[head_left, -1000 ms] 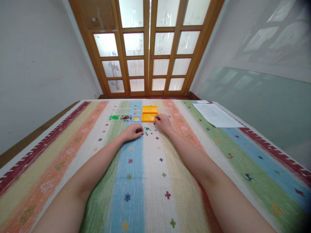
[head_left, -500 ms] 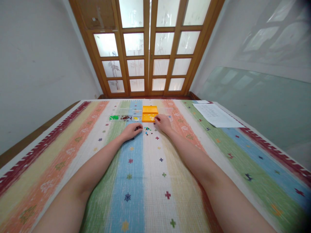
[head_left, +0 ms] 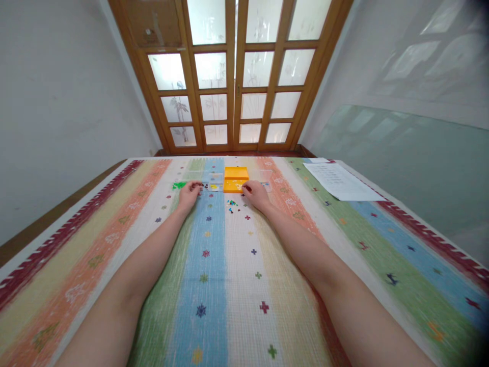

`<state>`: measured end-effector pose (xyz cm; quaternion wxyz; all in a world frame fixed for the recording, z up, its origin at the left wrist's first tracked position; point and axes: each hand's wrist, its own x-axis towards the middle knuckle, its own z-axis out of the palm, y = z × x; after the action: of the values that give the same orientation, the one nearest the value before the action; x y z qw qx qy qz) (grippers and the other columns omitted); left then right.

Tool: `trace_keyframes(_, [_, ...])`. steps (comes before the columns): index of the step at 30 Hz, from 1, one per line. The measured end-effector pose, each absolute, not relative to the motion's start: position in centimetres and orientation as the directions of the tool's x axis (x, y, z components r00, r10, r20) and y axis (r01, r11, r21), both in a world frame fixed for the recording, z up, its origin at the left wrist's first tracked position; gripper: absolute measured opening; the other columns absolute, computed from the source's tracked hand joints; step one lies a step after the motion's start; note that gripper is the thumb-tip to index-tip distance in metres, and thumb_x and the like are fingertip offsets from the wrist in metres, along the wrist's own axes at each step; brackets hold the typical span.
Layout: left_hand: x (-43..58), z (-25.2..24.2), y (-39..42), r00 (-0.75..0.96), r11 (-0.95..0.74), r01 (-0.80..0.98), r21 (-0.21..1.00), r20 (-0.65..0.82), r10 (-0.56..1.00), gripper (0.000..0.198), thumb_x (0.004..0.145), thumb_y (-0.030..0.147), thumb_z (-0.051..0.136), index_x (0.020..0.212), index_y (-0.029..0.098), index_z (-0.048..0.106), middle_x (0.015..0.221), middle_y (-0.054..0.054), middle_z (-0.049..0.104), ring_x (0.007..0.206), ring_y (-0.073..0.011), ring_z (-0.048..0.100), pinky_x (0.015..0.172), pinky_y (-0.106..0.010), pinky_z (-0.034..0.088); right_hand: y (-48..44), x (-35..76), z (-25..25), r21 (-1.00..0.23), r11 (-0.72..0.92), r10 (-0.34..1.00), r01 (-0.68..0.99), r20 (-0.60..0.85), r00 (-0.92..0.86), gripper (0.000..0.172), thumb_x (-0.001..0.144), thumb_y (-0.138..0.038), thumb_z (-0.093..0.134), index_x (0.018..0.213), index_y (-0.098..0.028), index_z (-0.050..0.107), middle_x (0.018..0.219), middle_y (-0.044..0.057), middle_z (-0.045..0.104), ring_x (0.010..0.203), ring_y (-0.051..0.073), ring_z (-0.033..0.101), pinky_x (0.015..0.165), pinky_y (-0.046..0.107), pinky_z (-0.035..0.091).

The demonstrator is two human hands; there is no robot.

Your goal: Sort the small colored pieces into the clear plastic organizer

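My left hand (head_left: pixel 189 191) reaches over a clear compartment box (head_left: pixel 214 185) that holds green (head_left: pixel 177 185), dark red and yellow beads; its fingers are curled above the dark red section, and what they hold is too small to see. My right hand (head_left: pixel 255 193) rests beside an orange tray (head_left: pixel 234 179), fingers pinched on a small red bead (head_left: pixel 248 188). Between the hands lies a loose scatter of coloured beads (head_left: pixel 231 204) on the striped cloth (head_left: pixel 214 285).
A white printed sheet (head_left: pixel 338 181) lies at the far right of the table. Wooden glass-paned doors (head_left: pixel 237 76) stand behind the table's far edge. A glass panel (head_left: pixel 401 163) leans along the right wall.
My left hand left the bead scatter and moved forward and left to the clear box. My right hand stayed by the orange tray.
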<state>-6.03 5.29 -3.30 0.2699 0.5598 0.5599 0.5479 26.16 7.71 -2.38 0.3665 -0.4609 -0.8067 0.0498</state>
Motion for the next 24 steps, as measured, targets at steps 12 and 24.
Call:
trace_keyframes(12, [-3.3, -1.1, 2.7, 0.101, -0.383, 0.645, 0.661, 0.424, 0.9, 0.028, 0.093, 0.022, 0.053, 0.114, 0.02, 0.072, 0.113, -0.007, 0.073, 0.094, -0.0201, 0.067, 0.092, -0.038, 0.054, 7.4, 26.1, -2.2, -0.428, 0.571, 0.786, 0.7, 0.529, -0.318, 0.011, 0.095, -0.02, 0.059, 0.088, -0.02, 0.068, 0.09, 0.005, 0.071, 0.084, 0.02, 0.059, 0.076, 0.029, 0.039])
trace_keyframes(24, [3.9, -0.1, -2.5, 0.834, -0.844, 0.531, 0.077, 0.127, 0.537, 0.051, 0.107, 0.044, 0.036, 0.154, 0.029, 0.047, 0.163, -0.004, 0.042, 0.154, -0.0262, 0.027, 0.127, -0.045, 0.019, 7.4, 26.0, -2.2, -0.429, 0.564, 0.795, 0.706, 0.513, -0.323, 0.014, 0.096, -0.021, 0.058, 0.091, -0.02, 0.071, 0.091, 0.006, 0.072, 0.085, 0.02, 0.06, 0.078, 0.029, 0.041])
